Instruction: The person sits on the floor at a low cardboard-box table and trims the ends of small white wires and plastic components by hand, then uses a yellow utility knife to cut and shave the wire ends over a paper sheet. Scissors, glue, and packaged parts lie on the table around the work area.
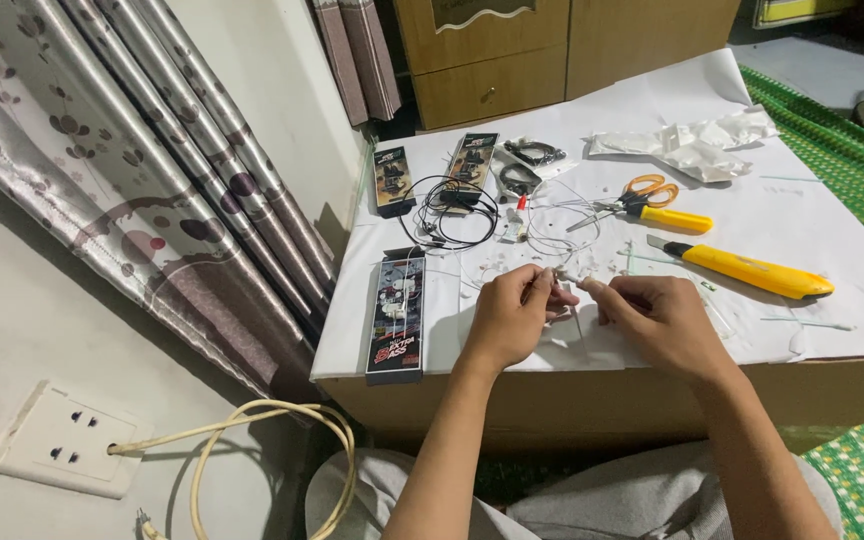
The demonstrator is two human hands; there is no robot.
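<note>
My left hand (510, 315) and my right hand (659, 315) meet over the near edge of a low table covered in white paper (812, 215). Together they pinch a small white earphone part with a thin white wire (564, 278) between the fingertips. The wire trails away toward a loose white cable (562, 235) further back. A black earphone package (396, 313) with white earbuds lies just left of my left hand.
A yellow utility knife (752, 269) and orange-handled scissors (642, 197) lie right of the hands. Black cables (452, 212), two more earphone packages (392, 180) and crumpled white plastic (692, 150) sit further back. A curtain, a wall socket (64, 438) and a cream cord are at left.
</note>
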